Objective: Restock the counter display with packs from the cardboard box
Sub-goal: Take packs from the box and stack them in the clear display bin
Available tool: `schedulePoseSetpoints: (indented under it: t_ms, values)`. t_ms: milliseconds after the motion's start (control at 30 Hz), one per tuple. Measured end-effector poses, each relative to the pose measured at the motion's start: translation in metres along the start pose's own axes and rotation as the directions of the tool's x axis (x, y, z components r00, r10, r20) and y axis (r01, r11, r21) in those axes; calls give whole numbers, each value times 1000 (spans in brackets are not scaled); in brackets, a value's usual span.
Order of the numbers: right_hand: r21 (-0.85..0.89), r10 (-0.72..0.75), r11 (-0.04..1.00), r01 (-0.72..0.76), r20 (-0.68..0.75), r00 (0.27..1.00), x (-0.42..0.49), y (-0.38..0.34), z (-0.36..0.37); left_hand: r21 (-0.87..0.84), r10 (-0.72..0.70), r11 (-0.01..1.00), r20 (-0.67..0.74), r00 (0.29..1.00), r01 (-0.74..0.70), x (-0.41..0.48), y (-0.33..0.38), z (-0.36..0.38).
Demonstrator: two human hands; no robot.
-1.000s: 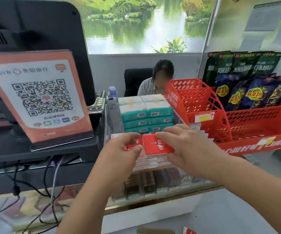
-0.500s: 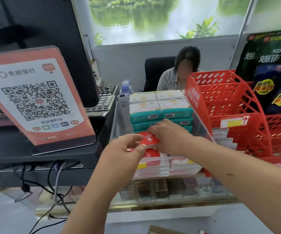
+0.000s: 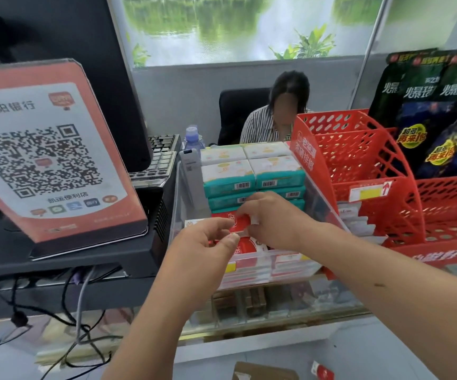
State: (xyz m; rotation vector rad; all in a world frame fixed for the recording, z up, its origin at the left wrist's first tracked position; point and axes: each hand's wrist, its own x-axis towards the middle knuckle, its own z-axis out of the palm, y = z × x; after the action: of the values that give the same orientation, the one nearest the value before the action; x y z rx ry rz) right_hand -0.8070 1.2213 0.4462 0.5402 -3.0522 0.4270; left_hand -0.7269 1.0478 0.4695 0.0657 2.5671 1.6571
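Note:
A clear plastic counter display (image 3: 293, 253) holds red packs in its front compartments and teal tissue packs (image 3: 230, 182) stacked behind. My right hand (image 3: 274, 218) grips a red pack (image 3: 239, 222) from the right, holding it low over the front left compartment. My left hand (image 3: 208, 239) pinches the same pack's left end with thumb and fingers. Another red pack (image 3: 252, 246) lies just beneath it in the display. A corner of the cardboard box (image 3: 260, 373) shows at the bottom edge, with a loose red pack (image 3: 322, 370) beside it.
A QR code sign (image 3: 49, 154) stands on a black till (image 3: 84, 253) at the left, with cables hanging below. A red plastic rack (image 3: 359, 165) with dark snack bags (image 3: 438, 111) is at the right. A person sits behind the counter (image 3: 279, 113).
Both hands have carried the red pack forward and down, from above the display's front edge into the front left compartment. The camera has moved closer.

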Motion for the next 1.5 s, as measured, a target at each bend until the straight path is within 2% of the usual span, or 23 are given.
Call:
schedulePoseSetpoints:
  t_ms: [100, 333, 533, 800, 933, 1133, 1300, 1400, 1500]
  values:
    - [57, 59, 997, -56, -54, 997, -20, -6, -7, -3, 20, 1000, 25, 999, -20, -4, 1, -4]
    - [66, 135, 990, -124, -204, 970, -93, -38, -23, -13, 74, 997, 136, 988, -73, -23, -8, -10]
    - [75, 181, 983, -169, -204, 962, -152, -55, 2, -23, 36, 999, 229, 973, -32, -46, -33, 3]
    - [79, 163, 985, -156, -95, 982, -206, -28, 79, 95, -98, 993, 278, 956, 75, -74, -87, 57]
    - [146, 225, 962, -230, 53, 973, -234, -2, 140, 150, -203, 974, 273, 940, 167, -86, -131, 98]
    - [130, 255, 947, -294, 254, 933, -263, 29, 221, 249, -328, 933, 284, 901, 262, -99, -209, 148]
    - [114, 321, 916, -385, 368, 873, -278, 51, 311, 314, -423, 890, 298, 856, 330, -106, -289, 175]
    - [92, 405, 871, -482, 421, 812, -282, 62, 374, 328, -494, 858, 317, 810, 395, -106, -345, 189]
    - [42, 464, 837, -546, 476, 747, -286, 70, 448, 367, -513, 846, 361, 779, 387, -103, -404, 206]
